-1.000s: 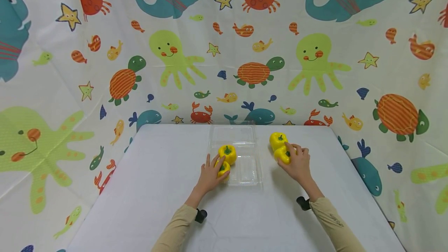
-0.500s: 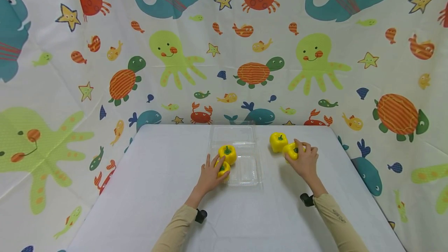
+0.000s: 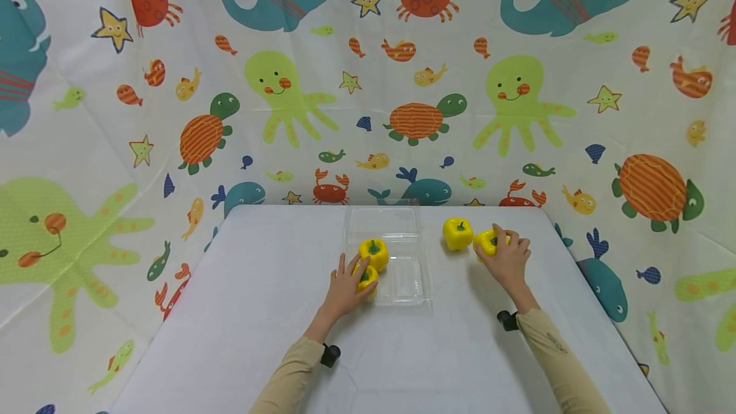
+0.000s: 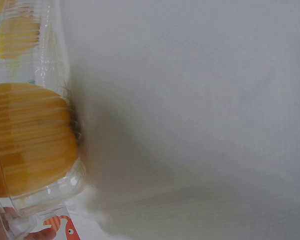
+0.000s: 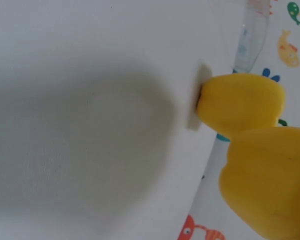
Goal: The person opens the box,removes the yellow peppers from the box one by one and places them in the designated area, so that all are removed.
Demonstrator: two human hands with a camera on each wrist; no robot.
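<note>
My right hand (image 3: 507, 259) holds a yellow bell pepper (image 3: 487, 243), thumb on its near side and fingers over its far side. That pepper (image 5: 270, 180) fills the right edge of the right wrist view; whether it touches the table I cannot tell. Another yellow bell pepper (image 3: 457, 234) sits upright on the table to its left. My left hand (image 3: 343, 286) grips a yellow bell pepper (image 3: 366, 278) in the near left of a clear plastic container (image 3: 407, 280). Behind it in the container stands one more yellow bell pepper (image 3: 374, 254). The left wrist view shows the gripped pepper (image 4: 32, 140) through the clear wall.
The container's clear lid (image 3: 382, 219) lies folded back toward the table's far edge. A white cloth covers the table (image 3: 276, 260). Behind and at the sides hangs a curtain (image 3: 356, 165) printed with sea animals.
My right hand has moved right with its bell pepper, away from the pepper beside it, so a gap now shows between the two. My left hand has stayed in place.
</note>
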